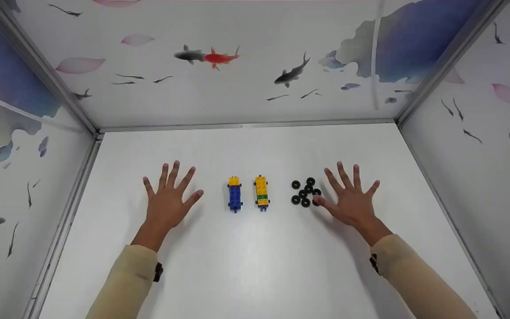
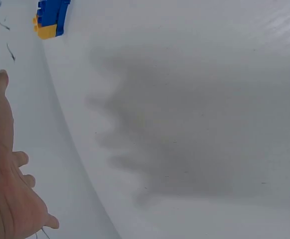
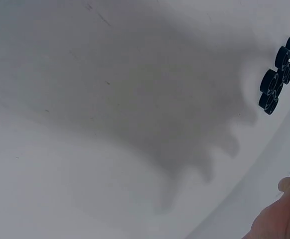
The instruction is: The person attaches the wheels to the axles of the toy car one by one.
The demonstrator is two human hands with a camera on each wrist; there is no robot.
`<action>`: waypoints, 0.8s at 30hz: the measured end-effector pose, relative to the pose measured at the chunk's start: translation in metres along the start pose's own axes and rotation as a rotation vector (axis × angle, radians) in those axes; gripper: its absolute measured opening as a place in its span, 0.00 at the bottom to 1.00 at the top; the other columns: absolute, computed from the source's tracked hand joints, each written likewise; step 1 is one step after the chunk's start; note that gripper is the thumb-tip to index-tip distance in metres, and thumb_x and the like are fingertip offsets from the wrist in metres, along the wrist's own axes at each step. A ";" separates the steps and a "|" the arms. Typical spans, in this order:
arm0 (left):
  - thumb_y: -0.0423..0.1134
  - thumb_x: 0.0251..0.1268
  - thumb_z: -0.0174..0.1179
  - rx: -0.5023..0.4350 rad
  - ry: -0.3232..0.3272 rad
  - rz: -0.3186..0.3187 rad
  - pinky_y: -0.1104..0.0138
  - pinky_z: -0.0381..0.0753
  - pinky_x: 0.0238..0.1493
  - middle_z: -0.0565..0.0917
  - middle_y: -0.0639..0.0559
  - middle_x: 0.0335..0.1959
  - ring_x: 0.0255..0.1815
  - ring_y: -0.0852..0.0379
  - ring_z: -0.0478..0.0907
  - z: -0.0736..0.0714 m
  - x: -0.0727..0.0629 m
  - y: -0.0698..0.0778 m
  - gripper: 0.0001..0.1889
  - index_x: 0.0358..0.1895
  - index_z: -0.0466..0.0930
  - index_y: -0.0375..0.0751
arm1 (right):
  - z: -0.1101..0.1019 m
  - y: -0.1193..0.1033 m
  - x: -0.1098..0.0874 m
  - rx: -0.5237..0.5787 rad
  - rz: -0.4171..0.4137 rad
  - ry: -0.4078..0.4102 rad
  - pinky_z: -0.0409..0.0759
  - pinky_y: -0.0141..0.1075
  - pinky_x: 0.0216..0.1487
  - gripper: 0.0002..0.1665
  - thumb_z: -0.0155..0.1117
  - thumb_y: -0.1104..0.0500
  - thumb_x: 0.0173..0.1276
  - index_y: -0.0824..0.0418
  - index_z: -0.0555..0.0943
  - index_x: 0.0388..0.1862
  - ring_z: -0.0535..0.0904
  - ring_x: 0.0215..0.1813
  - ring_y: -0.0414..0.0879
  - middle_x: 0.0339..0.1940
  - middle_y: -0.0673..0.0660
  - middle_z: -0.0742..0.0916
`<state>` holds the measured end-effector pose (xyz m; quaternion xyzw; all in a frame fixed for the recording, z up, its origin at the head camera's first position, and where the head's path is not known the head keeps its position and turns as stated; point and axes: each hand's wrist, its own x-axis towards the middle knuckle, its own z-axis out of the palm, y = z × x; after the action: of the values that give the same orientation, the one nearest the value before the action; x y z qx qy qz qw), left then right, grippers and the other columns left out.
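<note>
My head view looks forward and down over the table (image 1: 237,274); closer in, my left-wrist view shares its blue-and-yellow brick piece (image 1: 234,195), my right-wrist its black wheels (image 3: 268,82).

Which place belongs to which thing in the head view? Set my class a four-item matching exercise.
Things
1. left hand
2. mostly blue brick piece
3. mostly yellow brick piece
4. black wheels

Places
a. clustered near the right hand
b. between items 2 and 4
c. leftmost of the four
d. between items 1 and 3

Pairs: 1-c; 2-d; 3-b; 4-a
</note>
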<state>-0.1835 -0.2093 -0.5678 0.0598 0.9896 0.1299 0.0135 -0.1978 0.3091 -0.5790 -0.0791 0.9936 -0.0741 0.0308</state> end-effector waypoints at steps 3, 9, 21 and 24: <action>0.77 0.80 0.45 0.002 0.005 0.008 0.21 0.22 0.82 0.40 0.46 0.95 0.96 0.37 0.32 0.002 0.000 0.002 0.44 0.92 0.47 0.69 | 0.001 0.000 -0.001 -0.005 0.000 -0.001 0.26 0.91 0.74 0.59 0.46 0.14 0.75 0.36 0.45 0.95 0.32 0.94 0.70 0.97 0.53 0.44; 0.78 0.79 0.44 0.018 -0.001 0.017 0.21 0.23 0.82 0.39 0.46 0.95 0.96 0.37 0.32 0.007 0.003 0.007 0.45 0.92 0.47 0.69 | 0.002 0.000 -0.002 -0.007 -0.004 -0.007 0.27 0.91 0.74 0.59 0.46 0.14 0.75 0.35 0.45 0.95 0.32 0.94 0.70 0.97 0.53 0.44; 0.77 0.79 0.48 0.010 -0.018 0.015 0.20 0.24 0.82 0.40 0.45 0.95 0.96 0.37 0.32 0.009 0.005 0.017 0.45 0.92 0.48 0.68 | 0.002 -0.001 0.002 -0.003 -0.027 -0.003 0.26 0.91 0.74 0.58 0.47 0.15 0.76 0.38 0.49 0.95 0.30 0.94 0.70 0.97 0.54 0.46; 0.77 0.78 0.49 0.006 -0.028 0.015 0.20 0.24 0.82 0.40 0.45 0.95 0.96 0.37 0.32 0.012 0.005 0.020 0.46 0.92 0.47 0.68 | 0.003 -0.002 0.002 -0.007 -0.037 -0.009 0.26 0.91 0.74 0.58 0.47 0.16 0.76 0.39 0.50 0.95 0.30 0.94 0.69 0.97 0.54 0.48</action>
<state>-0.1856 -0.1869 -0.5743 0.0690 0.9892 0.1263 0.0264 -0.1994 0.3065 -0.5817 -0.0976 0.9921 -0.0709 0.0334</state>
